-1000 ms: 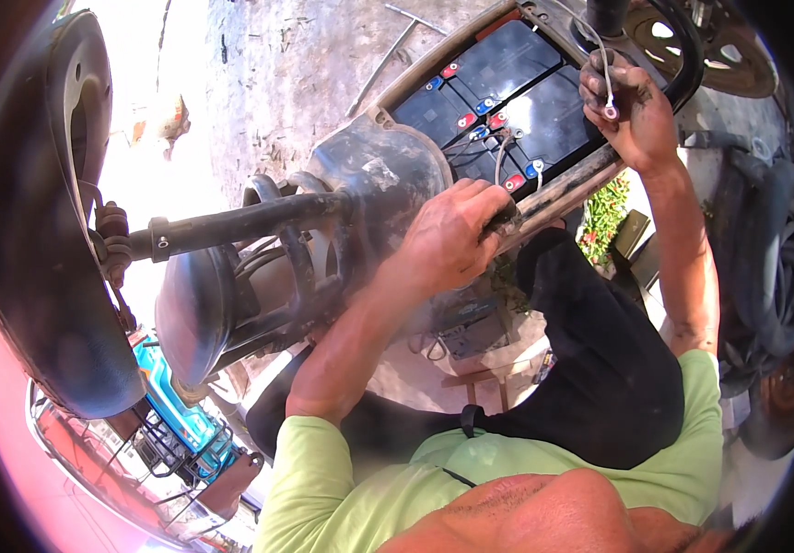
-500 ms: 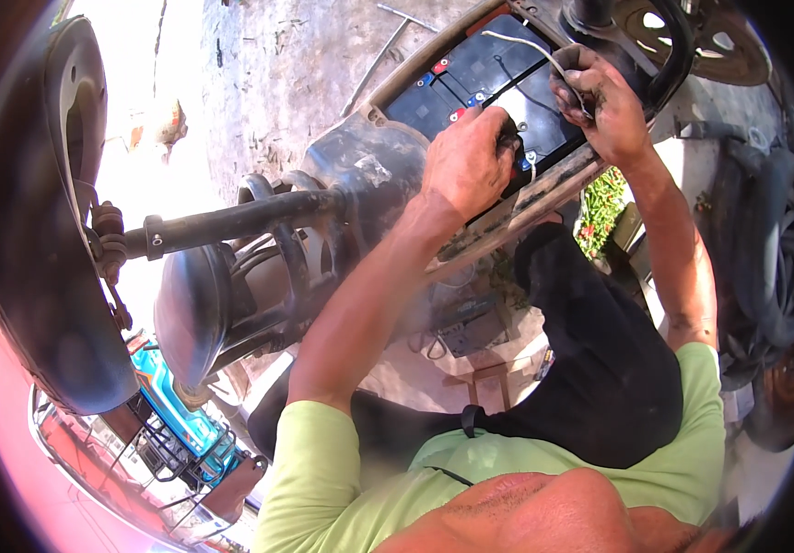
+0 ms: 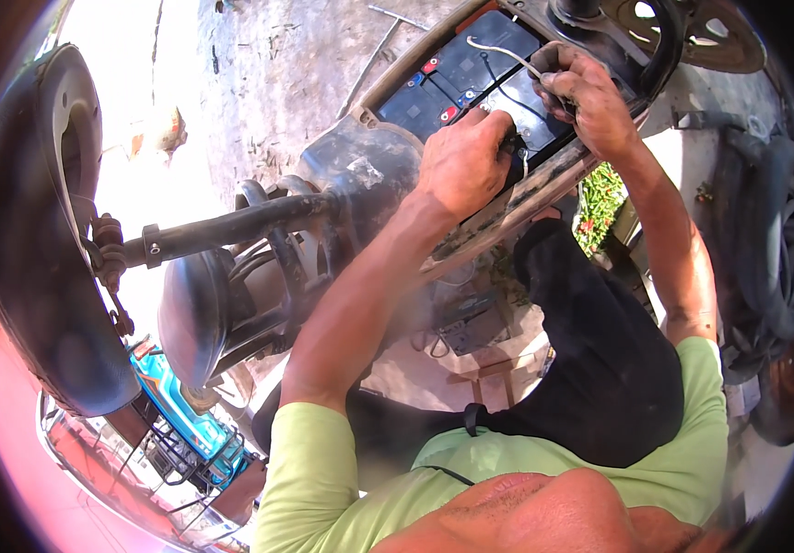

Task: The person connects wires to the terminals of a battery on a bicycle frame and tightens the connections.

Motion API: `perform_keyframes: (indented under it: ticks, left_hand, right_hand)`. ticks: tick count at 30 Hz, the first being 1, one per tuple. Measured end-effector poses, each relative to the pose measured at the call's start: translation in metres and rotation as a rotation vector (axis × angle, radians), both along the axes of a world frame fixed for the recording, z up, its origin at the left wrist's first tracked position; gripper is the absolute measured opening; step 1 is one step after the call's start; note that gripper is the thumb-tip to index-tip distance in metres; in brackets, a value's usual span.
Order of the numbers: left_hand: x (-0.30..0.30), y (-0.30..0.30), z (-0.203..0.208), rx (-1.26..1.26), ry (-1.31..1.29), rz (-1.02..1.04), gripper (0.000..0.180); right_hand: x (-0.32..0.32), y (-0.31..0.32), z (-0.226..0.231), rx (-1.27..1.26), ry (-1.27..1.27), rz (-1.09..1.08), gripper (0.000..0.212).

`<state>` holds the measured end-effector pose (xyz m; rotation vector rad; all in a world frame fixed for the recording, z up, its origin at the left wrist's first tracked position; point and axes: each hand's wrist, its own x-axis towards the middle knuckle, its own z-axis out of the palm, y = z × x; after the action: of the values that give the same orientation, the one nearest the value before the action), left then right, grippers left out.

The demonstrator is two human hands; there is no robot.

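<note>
Several black batteries sit in a long open frame, with red and blue terminals and dark cables on top. My left hand is closed low over the near batteries, its fingers curled beside the terminals; what it grips is hidden under the fingers. Pinched in my right hand is a whitish wire, whose bent free end reaches left above the batteries. The fingertips of both hands look blackened. A short pale wire end shows by the frame's near side.
A black fender, a steering bar and a round lamp housing stand left. Beyond the frame lies a metal T-shaped rod. Black tubes pile up at right; a blue vehicle is lower left.
My right hand has shifted slightly left with the whitish wire, whose free end moves along. My left hand stays near the terminals. The whole view has tilted a little.
</note>
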<state>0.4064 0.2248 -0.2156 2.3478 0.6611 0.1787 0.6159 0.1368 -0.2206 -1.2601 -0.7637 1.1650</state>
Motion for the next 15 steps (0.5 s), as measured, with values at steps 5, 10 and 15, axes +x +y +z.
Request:
perform_keyframes:
  ticks: [5, 10, 15]
  left_hand:
    - [-0.013, 0.001, 0.012, 0.019, 0.068, -0.047, 0.023]
    - [-0.041, -0.006, 0.030, -0.061, 0.067, -0.091, 0.019]
    - [-0.042, -0.006, 0.036, 0.001, 0.208, -0.107, 0.020]
  right_hand:
    - [0.003, -0.003, -0.001, -0.017, -0.063, 0.017, 0.014]
    - [0.004, -0.003, -0.001, -0.039, -0.093, 0.021, 0.015]
    - [0.002, -0.002, 0.000, -0.054, -0.136, 0.025, 0.015]
